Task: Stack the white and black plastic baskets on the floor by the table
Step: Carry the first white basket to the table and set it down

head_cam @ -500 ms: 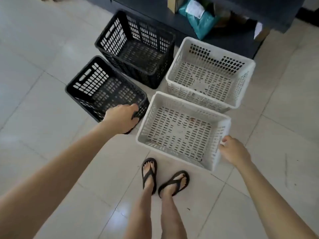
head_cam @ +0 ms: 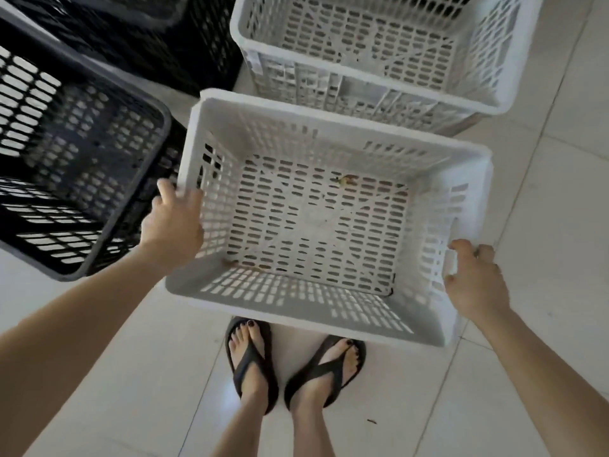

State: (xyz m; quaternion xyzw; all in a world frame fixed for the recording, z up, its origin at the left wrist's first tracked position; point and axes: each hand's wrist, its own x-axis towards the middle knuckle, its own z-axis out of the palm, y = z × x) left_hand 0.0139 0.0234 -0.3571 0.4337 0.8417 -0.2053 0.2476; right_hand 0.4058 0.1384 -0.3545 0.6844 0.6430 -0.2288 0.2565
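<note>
The far black basket (head_cam: 138, 34) is cut off by the top edge and smeared by motion blur; the near black basket (head_cam: 75, 166) runs off the left edge. The far white basket (head_cam: 379, 61) loses its back wall to the top edge. The left hand (head_cam: 173, 225) is blurred, its fingertips not distinguishable, and both forearms leave the picture at the bottom corners.

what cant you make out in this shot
Head view only:
- Far black basket: cut off by the top edge, blurred.
- Near black basket: left side cut off, motion-blurred.
- Far white basket: top rim out of frame.
- Left hand fingertips: blurred, grip on near white basket unclear.
- Table: out of frame.
</note>
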